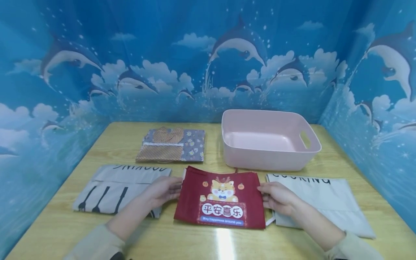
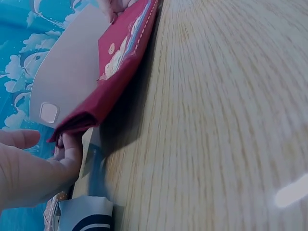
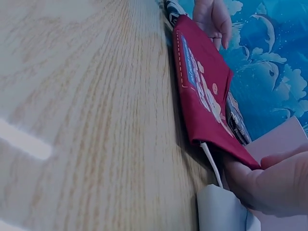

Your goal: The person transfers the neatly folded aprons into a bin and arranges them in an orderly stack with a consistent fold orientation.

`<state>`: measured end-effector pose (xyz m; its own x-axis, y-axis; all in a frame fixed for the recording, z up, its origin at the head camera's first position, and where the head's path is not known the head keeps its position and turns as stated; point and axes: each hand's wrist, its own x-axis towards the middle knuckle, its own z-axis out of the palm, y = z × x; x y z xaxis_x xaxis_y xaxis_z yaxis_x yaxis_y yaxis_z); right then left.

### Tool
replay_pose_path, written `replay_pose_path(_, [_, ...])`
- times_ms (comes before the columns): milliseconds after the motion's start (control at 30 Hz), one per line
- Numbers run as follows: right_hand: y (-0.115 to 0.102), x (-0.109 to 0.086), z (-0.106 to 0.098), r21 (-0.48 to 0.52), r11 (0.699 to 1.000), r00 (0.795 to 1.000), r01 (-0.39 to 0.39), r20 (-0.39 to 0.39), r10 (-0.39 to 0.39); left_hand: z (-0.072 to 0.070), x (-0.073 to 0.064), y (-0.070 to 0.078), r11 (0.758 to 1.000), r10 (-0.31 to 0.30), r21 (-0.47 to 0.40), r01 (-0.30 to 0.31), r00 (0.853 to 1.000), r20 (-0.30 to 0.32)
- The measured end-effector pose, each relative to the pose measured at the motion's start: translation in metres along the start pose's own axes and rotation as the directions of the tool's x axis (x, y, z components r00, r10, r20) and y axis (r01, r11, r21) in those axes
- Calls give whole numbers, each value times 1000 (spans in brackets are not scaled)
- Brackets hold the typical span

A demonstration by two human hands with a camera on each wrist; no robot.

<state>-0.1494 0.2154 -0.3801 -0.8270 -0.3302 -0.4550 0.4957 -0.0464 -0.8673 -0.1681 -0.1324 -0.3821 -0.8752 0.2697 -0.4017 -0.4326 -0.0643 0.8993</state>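
A folded dark red apron [image 1: 188, 206] with a cartoon print lies flat at the front middle, raised slightly off the table at its sides. My left hand [image 1: 167, 191] holds its left edge; in the left wrist view the fingers [image 2: 70, 147] curl under the cloth while the thumb stands apart. At the opposite edge my right hand [image 1: 279, 196] grips the cloth, thumb on top and fingers underneath. A white strap [image 3: 211, 161] hangs from the apron near this hand. Folded grey-white aprons lie beside each hand, one left [image 1: 107, 187] and one right [image 1: 325, 202].
A pale pink bin [image 1: 263, 159] with a handle hole stands at the back right. Left of it lies a folded grey flowered cloth [image 1: 193, 144] with a brown dotted part and bow. Blue dolphin-print curtains [image 1: 182, 47] enclose the wooden table [image 1: 182, 242] at back and sides.
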Motion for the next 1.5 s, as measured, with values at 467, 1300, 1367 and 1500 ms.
replay_pose_path(467, [7,-1,-1,75,997,1000,12,-9,-11,1,1,-2,999,18,40,-19,1000,12])
replay_pose_path(1300, [3,-9,4,-78,997,993,-27,-119,17,3,-3,-4,998,-6,68,9,999,-40])
replay_pose_path(1367, [2,-9,4,-78,996,991,-33,-131,22,2,-3,-4,998,-2,58,4,999,-34])
replay_pose_path(1500, [-1,-8,4,-66,997,988,-47,-153,36,0,-4,-2,999,7,38,-6,1000,-31])
